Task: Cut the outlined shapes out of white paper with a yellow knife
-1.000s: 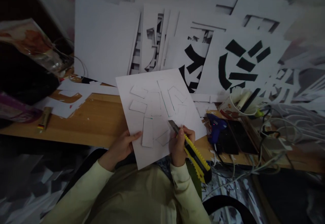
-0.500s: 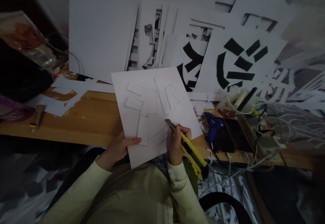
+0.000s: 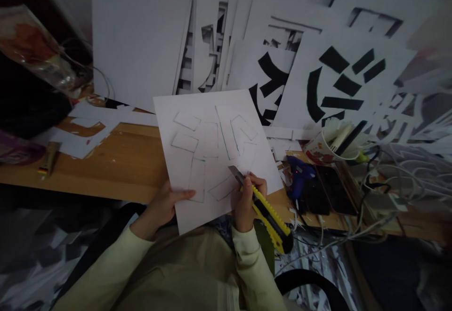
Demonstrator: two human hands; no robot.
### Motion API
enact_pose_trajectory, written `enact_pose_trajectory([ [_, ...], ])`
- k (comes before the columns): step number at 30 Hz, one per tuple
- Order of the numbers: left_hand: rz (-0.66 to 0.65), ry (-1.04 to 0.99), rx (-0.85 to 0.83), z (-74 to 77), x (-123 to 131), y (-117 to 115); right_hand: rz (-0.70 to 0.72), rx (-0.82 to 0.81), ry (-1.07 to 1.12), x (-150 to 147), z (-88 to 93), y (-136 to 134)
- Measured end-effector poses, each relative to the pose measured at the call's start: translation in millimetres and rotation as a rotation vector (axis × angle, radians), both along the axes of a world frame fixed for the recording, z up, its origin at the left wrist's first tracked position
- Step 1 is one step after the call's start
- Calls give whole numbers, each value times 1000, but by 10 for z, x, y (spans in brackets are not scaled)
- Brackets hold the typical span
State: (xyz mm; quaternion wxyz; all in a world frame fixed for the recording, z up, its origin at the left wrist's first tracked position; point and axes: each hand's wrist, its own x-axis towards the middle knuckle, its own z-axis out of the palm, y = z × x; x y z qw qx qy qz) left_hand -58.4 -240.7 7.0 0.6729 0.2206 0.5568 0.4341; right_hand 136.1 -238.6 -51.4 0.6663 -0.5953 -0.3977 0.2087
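Note:
A white sheet (image 3: 183,170) with pencilled and green-edged outlines of strokes is held tilted above my lap, over the table's front edge. My left hand (image 3: 168,203) grips its lower left side, thumb on top and fingers hidden beneath. In my right hand (image 3: 246,200) is a yellow and black utility knife (image 3: 266,214), its handle slanting down to the right. The knife's blade is out, and its tip lies over the middle of the sheet; whether it touches the paper I cannot tell. Some fingers of the right hand also rest at the sheet's lower right part.
White boards with cut-out shapes (image 3: 339,75) lean along the back. To the right are a paper cup of tools (image 3: 321,148), a blue glue gun (image 3: 298,174), dark phones (image 3: 335,188) and tangled cables. A brush (image 3: 48,158) and paper scraps (image 3: 84,141) lie left on the wooden table (image 3: 137,160).
The view has shifted slightly, so the boards and cup appear a little farther right. Both hands, the sheet and the knife keep nearly the same positions.

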Motion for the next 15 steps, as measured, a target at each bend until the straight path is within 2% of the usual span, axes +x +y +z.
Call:
enact_pose_trajectory([
  [4, -21, 33, 36, 47, 36, -16, -14, 35, -7, 8, -14, 6],
  [11, 20, 150, 101, 112, 138, -44, -18, 68, 9, -10, 10, -3],
  [13, 8, 156, 134, 128, 108, -32, -65, 110, 31, -27, 31, -23],
  [15, -13, 173, 157, 149, 44, 1, -171, 144, 73, -33, 68, -50],
])
